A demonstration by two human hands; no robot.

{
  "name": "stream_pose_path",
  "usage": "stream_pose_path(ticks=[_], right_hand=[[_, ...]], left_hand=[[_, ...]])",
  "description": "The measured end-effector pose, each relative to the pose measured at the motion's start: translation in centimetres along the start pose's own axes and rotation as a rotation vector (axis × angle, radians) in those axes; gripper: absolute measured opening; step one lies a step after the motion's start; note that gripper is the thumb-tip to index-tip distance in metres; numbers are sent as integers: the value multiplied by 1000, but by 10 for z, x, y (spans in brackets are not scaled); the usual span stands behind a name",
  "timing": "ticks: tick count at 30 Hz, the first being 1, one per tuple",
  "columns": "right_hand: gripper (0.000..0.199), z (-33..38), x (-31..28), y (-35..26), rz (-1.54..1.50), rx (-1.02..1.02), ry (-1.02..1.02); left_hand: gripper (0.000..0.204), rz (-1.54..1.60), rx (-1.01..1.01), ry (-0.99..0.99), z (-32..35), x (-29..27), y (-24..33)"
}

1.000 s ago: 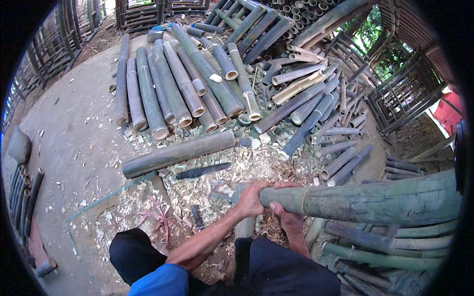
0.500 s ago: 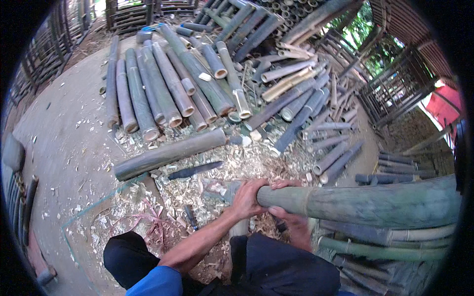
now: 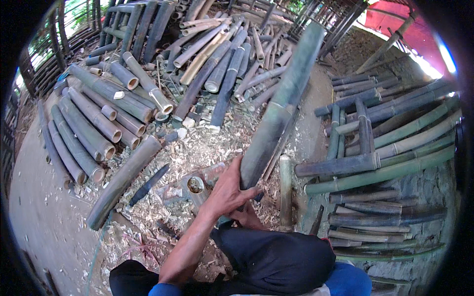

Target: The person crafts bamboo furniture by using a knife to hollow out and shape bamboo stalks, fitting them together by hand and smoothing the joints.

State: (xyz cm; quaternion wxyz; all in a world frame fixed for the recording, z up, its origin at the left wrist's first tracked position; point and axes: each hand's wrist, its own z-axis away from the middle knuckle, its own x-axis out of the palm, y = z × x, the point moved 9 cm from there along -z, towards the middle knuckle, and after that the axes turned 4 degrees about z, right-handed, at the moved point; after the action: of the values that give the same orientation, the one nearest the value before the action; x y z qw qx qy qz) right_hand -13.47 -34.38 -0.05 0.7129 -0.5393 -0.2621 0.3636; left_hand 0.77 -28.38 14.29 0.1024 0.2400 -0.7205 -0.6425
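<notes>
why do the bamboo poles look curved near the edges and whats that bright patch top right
Head view: the fisheye lens bends straight edges toward the rim, so the stacked poles bow there, while the held bamboo pole near the centre looks straight. Daylight blows out the upper right; black corners vignette the picture. The left hand looks sharp.

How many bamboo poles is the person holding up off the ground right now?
1. The long green bamboo pole slants up and away from the person, its near end gripped by the left hand. The right hand sits just under that end, mostly hidden. Every other pole lies on the ground.
</notes>
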Motion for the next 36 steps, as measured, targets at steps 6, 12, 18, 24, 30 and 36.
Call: stream_pose_path(ticks=[6,12,18,24,30,36], right_hand=[[56,-31,-82,-5,-180,180,578],[46,-119,-229,16,32,211,669],[76,-87,-302,35,649,-38,751],[67,20,-242,66,1546,554,158],[56,64,-272,105,1275,371,347],[56,68,-274,117,1194,289,368]], left_hand=[[94,-194,24,41,4,-30,-48],[41,79,-341,553,64,-120,-157],[31,364,-541,681,138,-70,-204],[20,224,-462,701,163,-97,-193],[29,463,-702,902,203,-60,-222],[78,37,-861,673,239,58,-208]])
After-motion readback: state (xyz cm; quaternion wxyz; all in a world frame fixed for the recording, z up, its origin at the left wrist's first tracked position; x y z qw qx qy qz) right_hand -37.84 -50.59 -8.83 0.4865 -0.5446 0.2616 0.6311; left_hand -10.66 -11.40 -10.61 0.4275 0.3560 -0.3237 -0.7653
